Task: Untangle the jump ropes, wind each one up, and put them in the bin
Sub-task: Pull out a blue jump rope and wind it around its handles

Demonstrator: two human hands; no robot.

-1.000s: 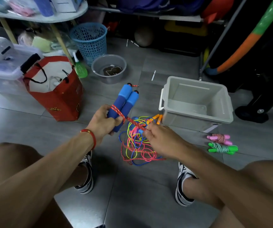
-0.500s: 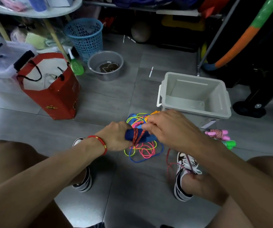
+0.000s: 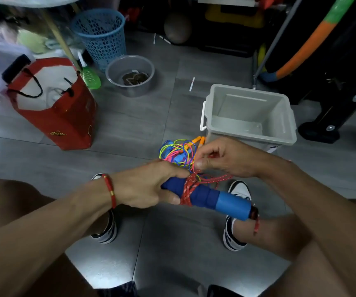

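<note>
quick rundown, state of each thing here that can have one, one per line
blue handles: held together, red cord partly wound round them
red cord: turns on the handles, loose end unwound
left hand: grips the handles
right hand: pinches the cord
rope pile: tangled on the floor
grey bin: open, no ropes inside
red bag: open, upright

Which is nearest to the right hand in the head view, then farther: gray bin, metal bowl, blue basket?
From the right hand:
1. Gray bin, just behind it.
2. Metal bowl, farther back, to the left.
3. Blue basket, farthest, back left.
</note>
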